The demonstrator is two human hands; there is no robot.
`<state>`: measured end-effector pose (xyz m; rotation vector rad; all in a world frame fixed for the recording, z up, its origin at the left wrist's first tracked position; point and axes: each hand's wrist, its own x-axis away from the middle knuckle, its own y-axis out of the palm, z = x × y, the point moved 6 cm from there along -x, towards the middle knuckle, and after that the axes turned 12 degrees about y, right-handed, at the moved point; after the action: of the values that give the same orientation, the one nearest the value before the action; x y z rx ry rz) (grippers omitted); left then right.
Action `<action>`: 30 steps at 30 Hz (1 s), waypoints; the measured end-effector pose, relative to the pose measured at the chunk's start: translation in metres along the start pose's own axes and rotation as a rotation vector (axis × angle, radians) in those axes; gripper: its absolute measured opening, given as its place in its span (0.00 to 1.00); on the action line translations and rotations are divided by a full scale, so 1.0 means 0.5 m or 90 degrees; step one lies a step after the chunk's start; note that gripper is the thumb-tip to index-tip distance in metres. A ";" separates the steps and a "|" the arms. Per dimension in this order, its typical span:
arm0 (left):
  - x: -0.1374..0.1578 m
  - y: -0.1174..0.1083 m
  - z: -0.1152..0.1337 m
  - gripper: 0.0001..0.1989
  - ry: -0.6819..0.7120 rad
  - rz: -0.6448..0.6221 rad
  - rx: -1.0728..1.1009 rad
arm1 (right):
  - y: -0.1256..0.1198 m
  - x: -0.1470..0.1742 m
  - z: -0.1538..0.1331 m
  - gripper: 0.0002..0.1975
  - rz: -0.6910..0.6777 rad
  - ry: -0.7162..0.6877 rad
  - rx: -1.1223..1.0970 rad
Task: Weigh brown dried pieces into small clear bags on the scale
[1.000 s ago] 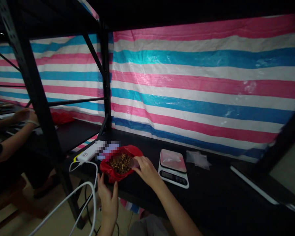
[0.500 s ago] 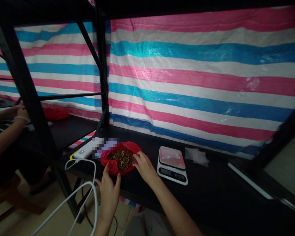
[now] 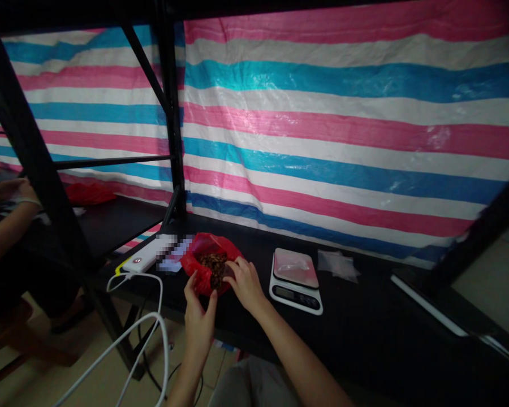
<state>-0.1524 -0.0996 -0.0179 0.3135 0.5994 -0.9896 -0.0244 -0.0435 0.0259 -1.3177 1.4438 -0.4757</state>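
A red plastic bag (image 3: pixel 190 261) lies open on the black table, its rim folded outward. Inside it is a heap of small brown pieces (image 3: pixel 214 262), too small to name for sure. My left hand (image 3: pixel 200 311) grips the near left side of the bag between thumb and fingers. From the right, my right hand (image 3: pixel 246 282) reaches over the rim, its fingertips pinched together at the brown pieces. Something faint and see-through seems to be at those fingertips, but I cannot make it out. A white digital scale (image 3: pixel 296 298) stands to the right, bearing a small clear plastic bag (image 3: pixel 294 264).
Clear plastic bags (image 3: pixel 338 265) lie right of the scale. A white power bank (image 3: pixel 146 255) with a white cable (image 3: pixel 164 333) is at left, beside a blurred-out object (image 3: pixel 176 257). Black metal posts (image 3: pixel 172 124) frame the table. Another person's arm (image 3: pixel 8 226) shows far left.
My left hand has moved up and right, closing on the bag's near side. My right fingers have gone further into the bag, and its rim has risen and drawn inward.
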 end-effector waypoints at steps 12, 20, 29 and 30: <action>-0.011 0.022 0.005 0.28 -0.037 -0.004 0.110 | 0.007 -0.002 0.007 0.18 -0.007 0.021 -0.044; -0.016 0.026 0.017 0.26 -0.015 0.000 0.165 | 0.012 -0.006 0.013 0.17 -0.016 0.037 -0.080; -0.011 0.016 -0.005 0.27 -0.017 -0.005 0.086 | 0.017 -0.012 0.024 0.16 -0.029 0.061 -0.157; -0.007 0.010 -0.002 0.27 -0.009 0.003 0.049 | 0.019 -0.014 0.027 0.16 -0.033 0.069 -0.171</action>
<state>-0.1501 -0.0941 -0.0165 0.3754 0.5476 -1.0111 -0.0184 -0.0298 0.0165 -1.5652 1.6087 -0.4021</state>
